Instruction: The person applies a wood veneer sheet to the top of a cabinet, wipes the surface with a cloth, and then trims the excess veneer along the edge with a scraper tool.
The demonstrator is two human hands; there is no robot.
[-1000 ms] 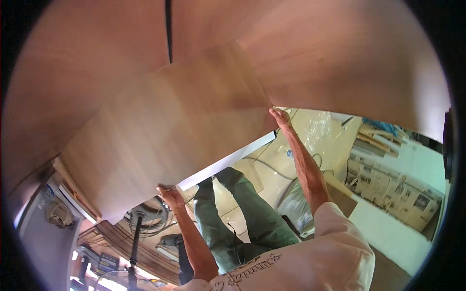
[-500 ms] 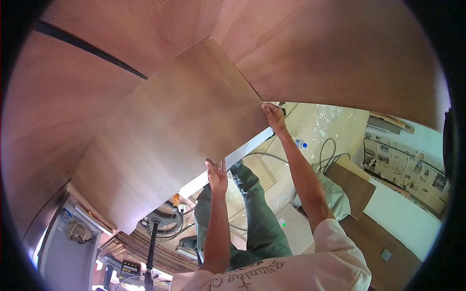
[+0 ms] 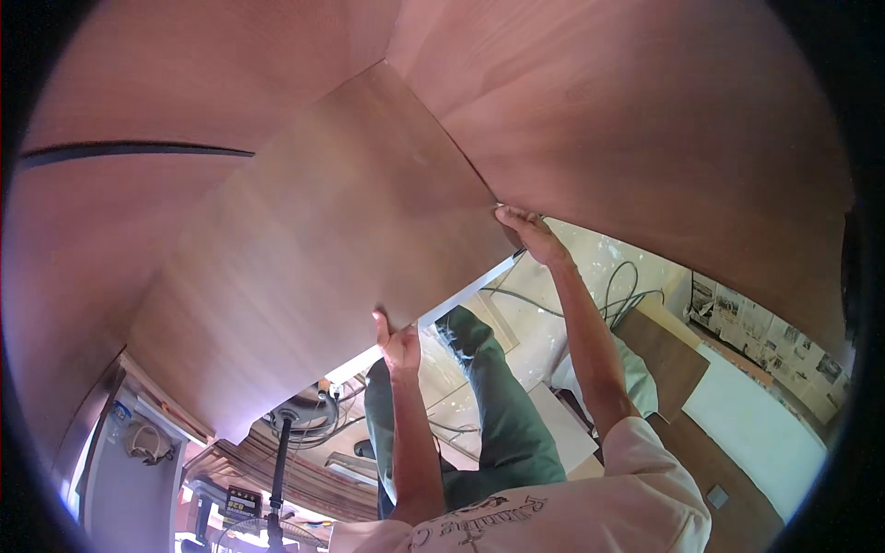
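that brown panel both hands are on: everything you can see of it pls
The panel is a flat, rectangular sheet with a reddish-brown wood-grain face, thin, with a pale edge along its lower side. It is held up, tilted, against larger wood-coloured surfaces of similar tone. The left hand grips its lower edge, fingers curled over it; the right hand holds its right corner. No holes, hardware or damage are visible on the face.

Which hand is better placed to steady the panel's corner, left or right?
Right, probably. The right hand already grips the wooden panel at its corner beside the adjoining boards. The left hand holds the lower edge, mid-way along, farther from any corner.
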